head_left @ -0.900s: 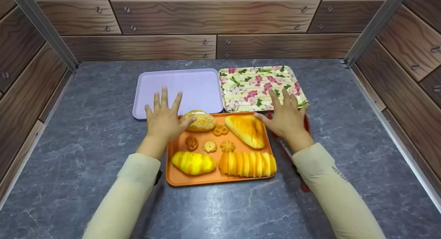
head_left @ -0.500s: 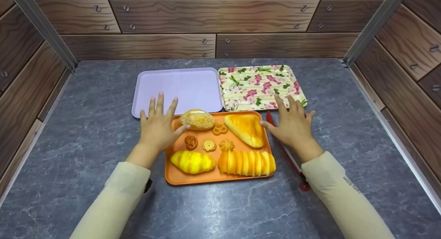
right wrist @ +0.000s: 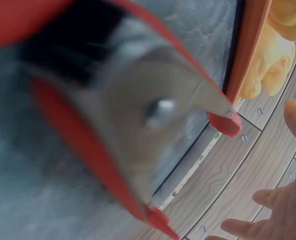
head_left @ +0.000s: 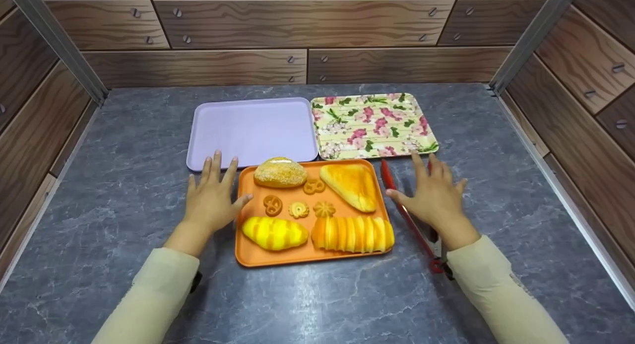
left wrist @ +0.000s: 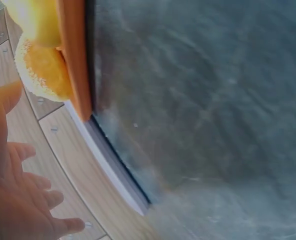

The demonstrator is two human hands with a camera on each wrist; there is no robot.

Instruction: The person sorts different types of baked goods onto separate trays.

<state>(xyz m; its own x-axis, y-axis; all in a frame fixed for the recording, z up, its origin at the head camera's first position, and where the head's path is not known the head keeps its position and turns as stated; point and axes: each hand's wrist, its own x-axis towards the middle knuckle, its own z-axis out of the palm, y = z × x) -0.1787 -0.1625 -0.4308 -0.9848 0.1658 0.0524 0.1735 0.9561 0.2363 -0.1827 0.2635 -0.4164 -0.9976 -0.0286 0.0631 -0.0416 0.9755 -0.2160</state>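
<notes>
Left hand point(head_left: 211, 200): fingers spread apart, holding nothing, just beside the left edge of the orange tray point(head_left: 258, 257); thumb tip appears to touch the rim. Right hand point(head_left: 436, 200): fingers spread, empty, over the red tongs point(head_left: 404, 212) lying on the desk point(head_left: 124, 185) right of that tray. Count: three trays, four bread pieces, four small cookies point(head_left: 297, 210), one pair of tongs.

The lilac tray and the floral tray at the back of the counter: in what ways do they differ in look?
The lilac tray is one plain pale purple colour, while the floral tray carries pink flowers and green leaves on a yellowish ground. The lilac tray lies to the left, the floral tray to the right, side by side. Both are flat, rectangular, round-cornered, hold nothing, and border the orange tray of breads.
</notes>
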